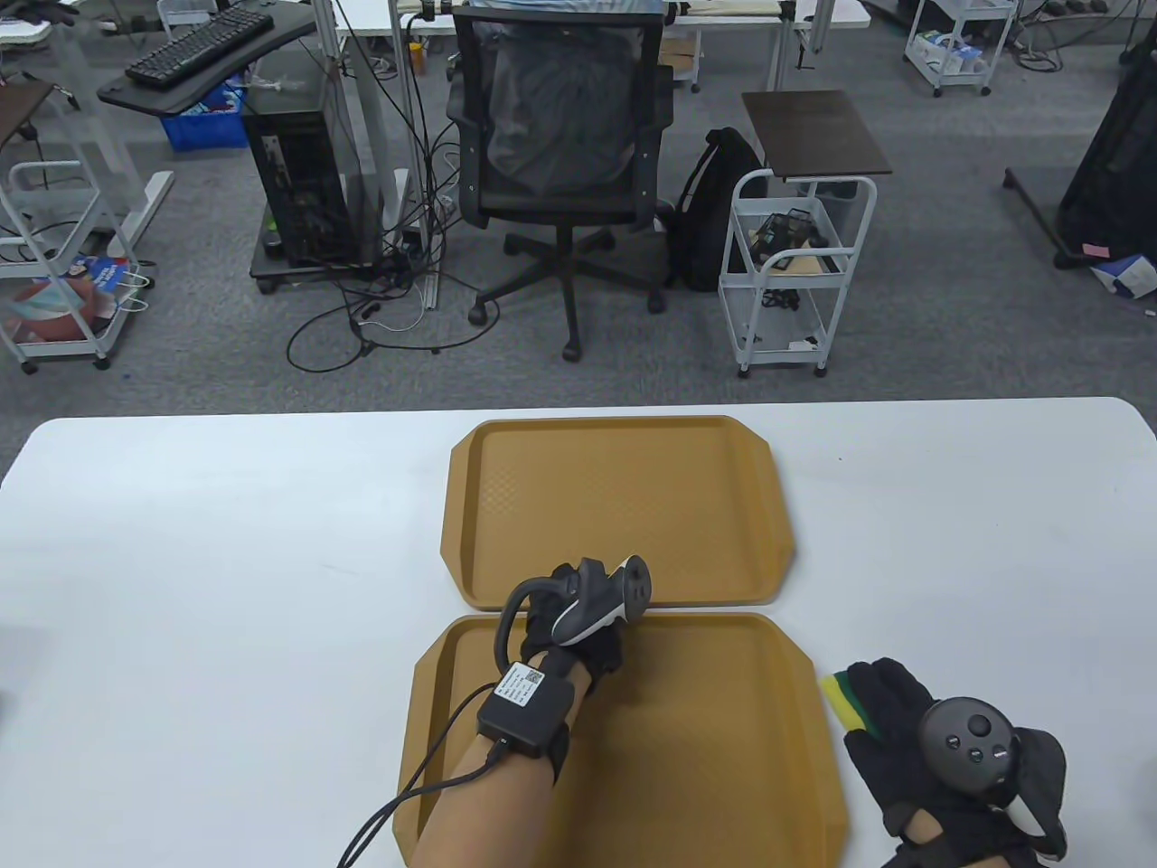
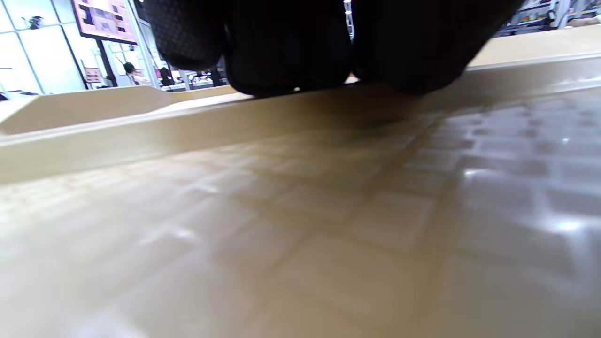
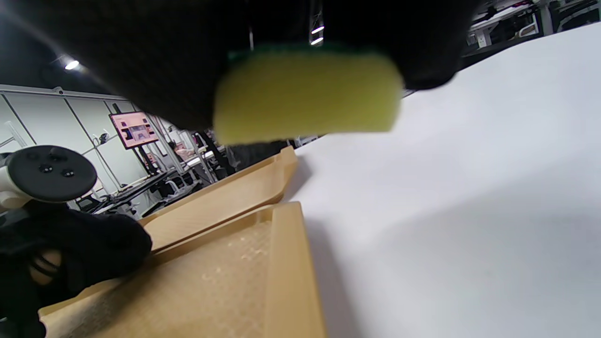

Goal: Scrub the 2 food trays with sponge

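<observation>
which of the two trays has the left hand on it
The near tray, at the table's front edge. The left hand rests at its far rim; the far tray beyond it has no hand on it.

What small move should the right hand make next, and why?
Probably carry the sponge left onto the near tray. The right hand holds it over the white table, beside that tray, while the left hand already rests at the tray's far edge.
</observation>
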